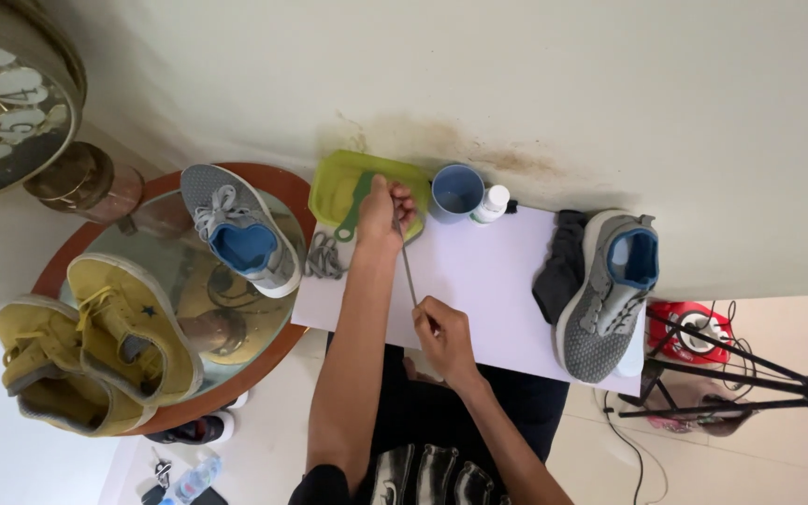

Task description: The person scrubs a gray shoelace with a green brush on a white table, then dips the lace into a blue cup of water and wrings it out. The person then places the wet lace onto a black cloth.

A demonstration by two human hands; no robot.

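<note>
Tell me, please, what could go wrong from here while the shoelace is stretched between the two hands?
1. The left hand and right hand pull the grey shoelace taut close to the blue cup and white bottle; a slip could knock them over.
2. The grey shoe seems to overhang the white board at its near edge; a bump might drop it.
</note>
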